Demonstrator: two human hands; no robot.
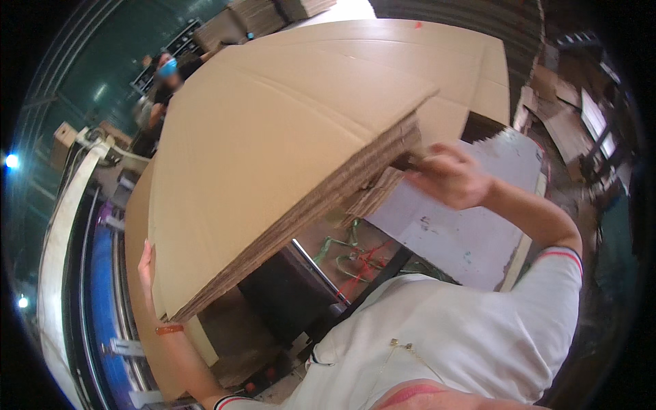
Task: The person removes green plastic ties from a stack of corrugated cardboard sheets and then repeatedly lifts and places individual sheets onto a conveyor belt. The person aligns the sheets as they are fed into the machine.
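Note:
A thick stack of brown cardboard sheets (pixel 273 143) spreads out before me, its layered near edge tilting down to the left. My left hand (pixel 145 270) rests along the stack's left edge, fingers stretched upward, with part of the palm hidden by the cardboard. An orange-brown band circles that wrist, beside the near corner. At the stack's right corner, my right hand (pixel 451 176) is closed with its fingers curled in. Motion blurs its fingertips, and what lies between them cannot be made out.
Machine rollers with a blue cylinder (pixel 102 273) run along the left. A pale worn board (pixel 451 232) lies at right. Green and red straps (pixel 355 256) tangle below. Another person (pixel 164 89) in a blue mask stands at far left. Cardboard scraps (pixel 567 123) litter the right.

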